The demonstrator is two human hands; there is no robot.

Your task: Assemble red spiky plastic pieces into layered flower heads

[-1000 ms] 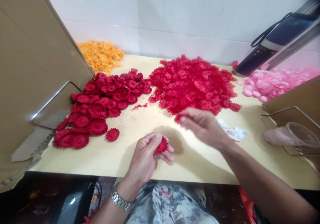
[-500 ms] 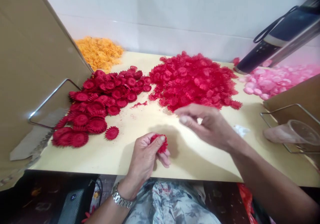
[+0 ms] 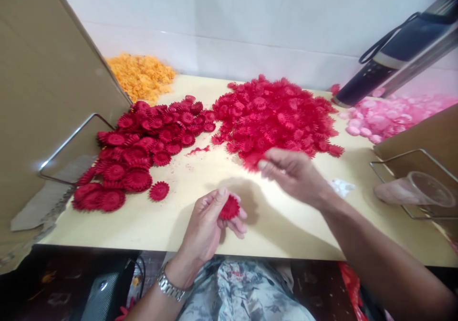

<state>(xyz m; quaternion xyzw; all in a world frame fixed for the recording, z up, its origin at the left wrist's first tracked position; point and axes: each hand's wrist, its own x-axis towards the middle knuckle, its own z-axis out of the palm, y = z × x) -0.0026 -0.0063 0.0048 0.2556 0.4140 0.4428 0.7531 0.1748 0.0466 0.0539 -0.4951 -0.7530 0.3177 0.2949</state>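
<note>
Above the table's front edge, my left hand (image 3: 209, 223) holds a round red petal disc (image 3: 229, 207) with a toothed rim. The disc rests against the fingers with the thumb raised at its upper left edge. My right hand (image 3: 293, 173) is pinching a lighter red petal disc (image 3: 252, 161) between thumb and forefinger, a little blurred. This piece is just in front of the heap of loose red petal discs (image 3: 275, 116). To the left lie many darker red discs (image 3: 132, 156) in thicker stacks, with a single stack (image 3: 159, 191) nearest my left hand.
Orange pieces (image 3: 141, 75) are heaped at the back left, pink discs (image 3: 390, 116) at the back right. A dark tube-shaped object (image 3: 372, 75) leans there. Cardboard walls (image 3: 46, 87) flank the table. A clear plastic cup (image 3: 411, 190) lies in a wire holder on the right.
My right hand has taken a red petal disc from the front of the heap. My left thumb has lifted off the face of its disc, showing more of it.
</note>
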